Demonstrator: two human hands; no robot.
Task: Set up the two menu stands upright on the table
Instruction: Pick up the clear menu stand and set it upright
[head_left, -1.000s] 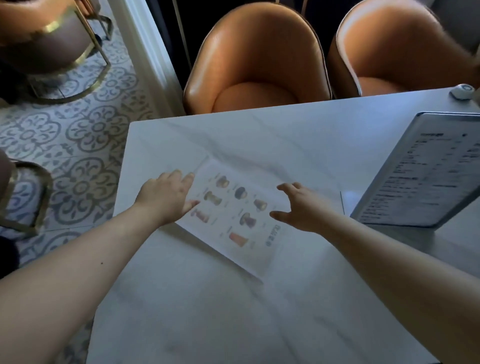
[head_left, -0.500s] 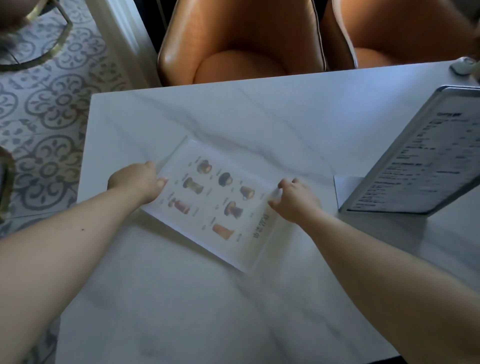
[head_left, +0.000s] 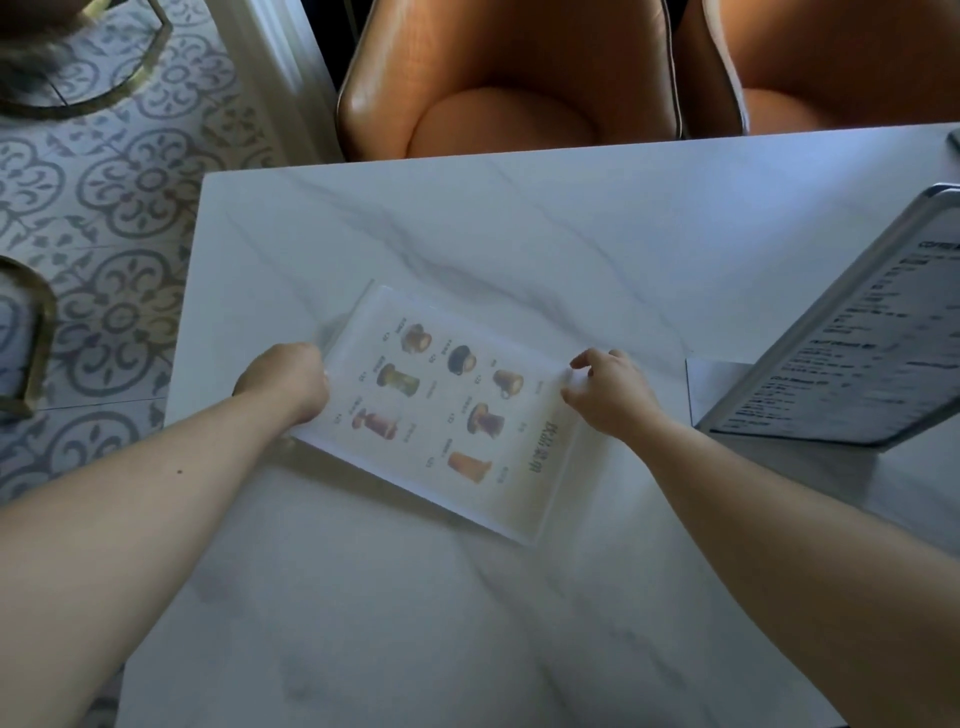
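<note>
A clear stand holding a drinks menu lies close to flat on the white marbled worktop, turned at an angle so its title runs along the edge nearer the right arm. The left hand is curled around the stand's left edge, fingers wrapped under and out of sight, so it has hold of that side. The right hand pinches the opposite edge near its far corner, thumb and fingertips closed on the plastic rim. Whether the stand has lifted clear of the worktop I cannot tell; there is a thin shadow beneath its near edge.

The second stand, a grey-framed sheet of printed text, stands up at a lean on the right side of the worktop, its base resting flat, well apart from both hands. Two orange chairs sit tucked against the far edge, and patterned tiles cover the floor to the left.
</note>
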